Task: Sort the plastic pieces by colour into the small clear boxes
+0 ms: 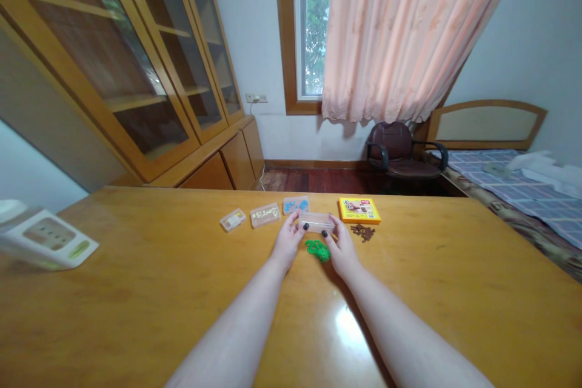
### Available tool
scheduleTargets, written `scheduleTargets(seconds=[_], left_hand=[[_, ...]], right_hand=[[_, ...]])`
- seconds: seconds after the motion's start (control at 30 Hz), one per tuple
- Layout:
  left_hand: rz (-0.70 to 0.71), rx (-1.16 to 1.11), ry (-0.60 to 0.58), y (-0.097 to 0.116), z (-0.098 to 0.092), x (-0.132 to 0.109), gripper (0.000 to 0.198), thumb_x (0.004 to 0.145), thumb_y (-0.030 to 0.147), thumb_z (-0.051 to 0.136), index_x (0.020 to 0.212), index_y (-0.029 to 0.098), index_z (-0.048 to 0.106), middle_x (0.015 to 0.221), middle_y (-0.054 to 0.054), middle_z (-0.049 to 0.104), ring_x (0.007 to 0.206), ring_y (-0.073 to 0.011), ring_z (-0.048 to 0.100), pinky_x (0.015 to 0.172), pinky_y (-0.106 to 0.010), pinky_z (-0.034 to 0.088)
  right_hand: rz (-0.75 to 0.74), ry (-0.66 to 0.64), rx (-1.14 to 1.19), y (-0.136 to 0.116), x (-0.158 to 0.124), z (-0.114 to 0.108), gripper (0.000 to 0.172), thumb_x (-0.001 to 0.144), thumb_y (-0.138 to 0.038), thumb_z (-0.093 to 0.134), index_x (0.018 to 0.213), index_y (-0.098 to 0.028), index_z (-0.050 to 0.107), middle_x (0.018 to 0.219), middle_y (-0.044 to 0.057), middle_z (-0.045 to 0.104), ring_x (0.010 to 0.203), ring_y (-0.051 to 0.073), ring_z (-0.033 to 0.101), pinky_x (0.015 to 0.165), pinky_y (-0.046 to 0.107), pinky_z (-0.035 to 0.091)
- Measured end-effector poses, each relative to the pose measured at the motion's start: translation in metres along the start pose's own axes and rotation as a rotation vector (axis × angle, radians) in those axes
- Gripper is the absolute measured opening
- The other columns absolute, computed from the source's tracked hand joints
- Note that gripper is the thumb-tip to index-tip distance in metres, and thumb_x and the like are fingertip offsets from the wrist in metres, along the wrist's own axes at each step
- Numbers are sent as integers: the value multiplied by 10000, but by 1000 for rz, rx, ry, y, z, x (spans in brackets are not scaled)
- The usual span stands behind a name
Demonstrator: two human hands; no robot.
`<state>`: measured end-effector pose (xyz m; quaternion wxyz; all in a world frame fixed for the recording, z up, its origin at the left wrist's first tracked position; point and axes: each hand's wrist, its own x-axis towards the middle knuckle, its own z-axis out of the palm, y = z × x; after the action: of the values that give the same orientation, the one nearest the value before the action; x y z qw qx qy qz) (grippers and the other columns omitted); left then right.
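Observation:
Between both hands I hold a clear plastic box [317, 222] above the table. My left hand [290, 237] grips its left end, thumb on the near side. The right end is gripped by my right hand [340, 244] in the same way. Just below the box lies a small heap of green pieces [317, 250] on the tabletop. A heap of brown pieces [362, 232] sits to the right of my right hand. Beyond the held box is a clear box with blue pieces [295, 205]. Whether the held box has a lid on, I cannot tell.
Left of my hands stand a clear box with pale pieces [265, 215] and a smaller clear box [233, 220]. A yellow box [359, 210] lies at the far edge. A white container [50, 239] stands far left on the wooden table [150, 291]. A chair [400, 148] is behind.

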<state>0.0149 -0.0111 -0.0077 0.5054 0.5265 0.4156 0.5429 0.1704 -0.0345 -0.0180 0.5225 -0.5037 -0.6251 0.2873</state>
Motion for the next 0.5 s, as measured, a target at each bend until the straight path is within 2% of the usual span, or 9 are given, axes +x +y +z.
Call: scheduleTargets(seconds=[0.13, 0.3, 0.5], left_hand=[[7, -104, 18, 1, 2, -2, 736, 697, 535, 670, 1283, 196, 380, 1378, -153, 415, 1181, -261, 496, 954, -354, 436], [-25, -224, -51, -1, 4, -3, 797, 628, 479, 752, 1265, 205, 358, 1226, -147, 543, 1096, -249, 556, 918, -346, 445], [-8, -226, -31, -1, 4, -3, 775, 581, 503, 770, 1201, 160, 454, 1224, -159, 552, 1139, -268, 527, 967, -357, 409]], right_hand=[[-4, 4, 15, 4, 0, 2, 510, 851, -402, 491, 1287, -157, 393, 1278, 139, 495, 1175, 236, 481, 1022, 414, 367], [12, 39, 4, 8, 0, 4, 456, 832, -413, 517, 1199, -151, 451, 1179, 136, 550, 1099, 245, 527, 970, 423, 408], [-36, 41, -14, 9, -1, 3, 464, 812, -393, 549, 1205, -169, 448, 1176, 129, 552, 1075, 246, 546, 938, 423, 439]])
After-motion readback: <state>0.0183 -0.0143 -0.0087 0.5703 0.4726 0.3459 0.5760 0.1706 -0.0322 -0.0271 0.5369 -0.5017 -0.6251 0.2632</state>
